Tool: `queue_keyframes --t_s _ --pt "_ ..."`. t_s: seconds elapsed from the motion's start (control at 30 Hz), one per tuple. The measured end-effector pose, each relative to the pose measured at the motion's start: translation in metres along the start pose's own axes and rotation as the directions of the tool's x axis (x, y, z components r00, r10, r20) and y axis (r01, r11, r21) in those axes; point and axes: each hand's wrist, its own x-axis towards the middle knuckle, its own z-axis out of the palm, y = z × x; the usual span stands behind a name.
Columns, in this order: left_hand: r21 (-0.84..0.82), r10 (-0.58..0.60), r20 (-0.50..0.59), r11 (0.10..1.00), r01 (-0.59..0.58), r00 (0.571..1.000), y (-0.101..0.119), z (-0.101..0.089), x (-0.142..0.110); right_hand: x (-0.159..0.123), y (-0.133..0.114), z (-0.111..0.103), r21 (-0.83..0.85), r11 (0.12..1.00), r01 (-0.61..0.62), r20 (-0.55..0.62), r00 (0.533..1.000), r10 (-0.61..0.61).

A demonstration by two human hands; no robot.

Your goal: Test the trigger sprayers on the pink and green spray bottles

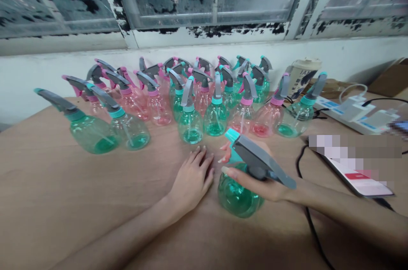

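My right hand [264, 183] is wrapped round the neck of a green spray bottle [239, 198] with a grey and turquoise trigger head. The bottle leans, its nozzle pointing up and to the left; whether its base touches the table I cannot tell. Flat on the table lies my left hand [193, 176], empty, fingers slightly apart and pointing away from me. Just beyond its fingertips stands another green spray bottle [190, 127]. A pink spray bottle [242, 113] and a green one [216, 117] are in the same front row.
Several more pink and green spray bottles [159, 108] crowd toward the wall. On the right are a phone [366, 183], a black cable [307, 210], a power strip [344, 113] with chargers and a paper cup [302, 77]. Two green bottles [92, 134] stand at left.
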Motion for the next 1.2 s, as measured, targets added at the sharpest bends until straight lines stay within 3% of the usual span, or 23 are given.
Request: queue_keyframes --t_s 0.3,0.57,0.73,1.0,1.2 --pt "-0.02 0.013 -0.033 1.0 -0.014 0.999 -0.002 0.004 0.0 -0.003 0.004 0.005 0.054 0.997 -0.054 0.013 0.998 0.053" --pt "0.014 -0.036 0.006 0.999 0.036 0.999 -0.001 0.002 0.0 -0.009 0.012 0.009 0.068 0.992 -0.105 -0.052 0.993 0.108" --pt "0.011 -0.016 -0.023 1.0 0.016 1.0 -0.002 0.004 0.0 -0.009 0.013 0.011 0.085 0.992 -0.094 -0.086 0.991 0.102" --pt "-0.006 -0.018 0.02 1.0 0.018 1.0 0.0 -0.001 0.001 -0.007 0.011 0.012 0.151 0.986 -0.065 -0.08 0.994 0.078" --pt "-0.006 -0.015 0.036 1.0 0.016 0.999 0.0 -0.002 0.002 -0.004 0.006 0.012 0.226 0.966 -0.123 -0.046 0.99 0.137"
